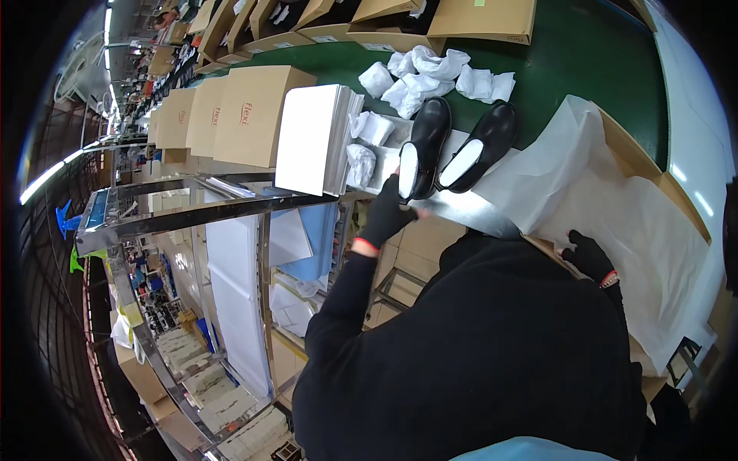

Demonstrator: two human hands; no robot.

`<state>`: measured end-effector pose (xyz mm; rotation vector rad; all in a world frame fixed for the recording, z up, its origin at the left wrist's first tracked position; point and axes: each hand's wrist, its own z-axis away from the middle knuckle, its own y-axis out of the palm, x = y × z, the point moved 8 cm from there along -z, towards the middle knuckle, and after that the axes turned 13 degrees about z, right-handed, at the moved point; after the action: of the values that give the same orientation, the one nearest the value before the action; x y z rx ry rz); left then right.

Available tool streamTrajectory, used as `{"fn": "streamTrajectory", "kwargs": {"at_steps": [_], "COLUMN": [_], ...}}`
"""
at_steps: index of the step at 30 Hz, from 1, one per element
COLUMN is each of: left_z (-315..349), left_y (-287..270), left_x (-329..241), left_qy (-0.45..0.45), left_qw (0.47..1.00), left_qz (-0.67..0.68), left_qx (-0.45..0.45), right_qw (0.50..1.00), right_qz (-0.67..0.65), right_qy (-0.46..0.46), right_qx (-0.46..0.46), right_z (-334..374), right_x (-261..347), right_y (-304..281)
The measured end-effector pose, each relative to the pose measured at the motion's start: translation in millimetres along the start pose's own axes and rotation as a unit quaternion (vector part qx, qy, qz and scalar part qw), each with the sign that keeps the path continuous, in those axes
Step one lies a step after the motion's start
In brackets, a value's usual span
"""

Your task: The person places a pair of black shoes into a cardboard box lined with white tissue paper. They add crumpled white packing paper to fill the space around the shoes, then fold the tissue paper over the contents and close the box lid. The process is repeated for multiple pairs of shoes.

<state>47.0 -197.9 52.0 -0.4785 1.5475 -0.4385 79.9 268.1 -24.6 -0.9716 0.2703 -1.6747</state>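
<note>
A pair of black leather shoes lies side by side, toes pointing away, white paper inside: the left shoe (425, 150) and the right shoe (480, 150). My left hand (384, 217), in a black fingerless glove, grips the left shoe's heel, fingers along its outer side and thumb behind. Beneath the heels is a shiny metal edge (469, 211). My right hand (590, 257), gloved alike, has its fingers spread on white tissue paper (638, 238) by the near edge of an open cardboard box (623, 142). The paper spills over that box's sides.
Crumpled white paper wads (423, 73) lie on the green surface (592, 69) beyond the shoes. A stack of white sheets (311, 138) stands left of them, beside closed brown boxes (254, 115). Open shoe boxes (392, 31) line the far side. A metal frame (192, 215) extends left.
</note>
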Motion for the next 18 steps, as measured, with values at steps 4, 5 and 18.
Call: {"fn": "streamTrajectory", "kwargs": {"at_steps": [4, 5, 18], "left_z": [-36.3, -48.9, -115.2], "left_y": [-26.9, -49.6, 35.1], "left_x": [-29.7, -28.8, -256.6], "left_qy": [-0.127, -0.072, -0.024], "left_qw": [0.983, 0.986, 0.938], "left_qz": [-0.054, -0.003, 0.320], "left_qx": [-0.122, -0.151, 0.128], "right_qw": [0.987, 0.979, 0.910], "right_qz": [-0.107, -0.135, -0.321], "right_qy": [-0.073, -0.096, -0.262], "right_qx": [-0.094, -0.122, 0.033], "right_z": [0.0, 0.3, 40.8], "right_x": [62.8, 75.8, 209.2], "right_y": [-46.1, -59.8, -133.4]}}
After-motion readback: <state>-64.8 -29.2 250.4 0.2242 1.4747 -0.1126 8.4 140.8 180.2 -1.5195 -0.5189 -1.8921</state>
